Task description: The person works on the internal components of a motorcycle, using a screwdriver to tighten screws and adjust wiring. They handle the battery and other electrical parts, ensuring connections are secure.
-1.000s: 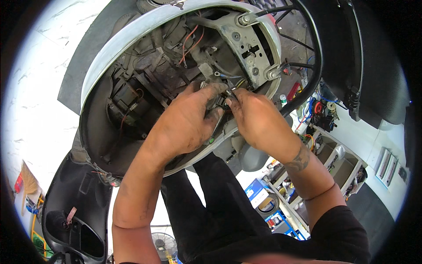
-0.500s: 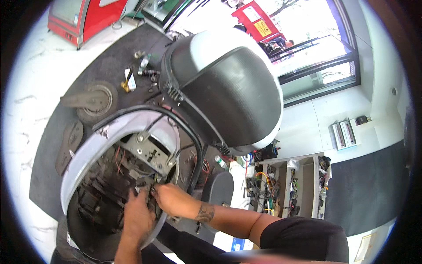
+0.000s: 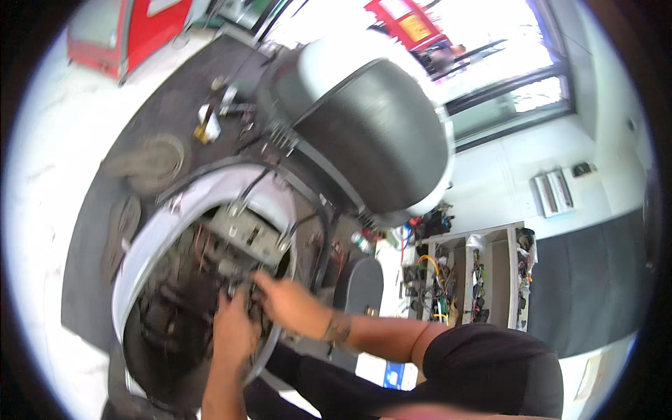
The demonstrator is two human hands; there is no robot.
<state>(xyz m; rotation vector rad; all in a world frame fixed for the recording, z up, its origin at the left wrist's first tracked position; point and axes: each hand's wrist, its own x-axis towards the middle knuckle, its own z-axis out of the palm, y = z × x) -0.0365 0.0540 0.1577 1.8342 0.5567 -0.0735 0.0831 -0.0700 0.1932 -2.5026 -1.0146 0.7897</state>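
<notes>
Both my hands reach into the open white oval body (image 3: 133, 280) of what looks like a scooter. My left hand (image 3: 234, 329) has its fingers closed near dark cables just below a metal bracket (image 3: 246, 234). Close beside it, my right hand (image 3: 288, 306) pinches at the same spot from the right. Whatever lies between the fingertips is blurred and too small to name. Thin red wires (image 3: 201, 246) run at the bracket's left end. Dark parts fill the cavity below.
Beyond the body stands a large black-and-white padded shape (image 3: 381, 133), probably the seat. A wheel (image 3: 161, 161) and small tools lie on the dark mat (image 3: 91, 273). A shelf (image 3: 500, 276) of cables stands to the right, a red cabinet (image 3: 150, 35) at the far left.
The view has shifted, so the body and my hands appear slightly further right, and the picture is more blurred. My hands stay together at the same spot below the bracket.
</notes>
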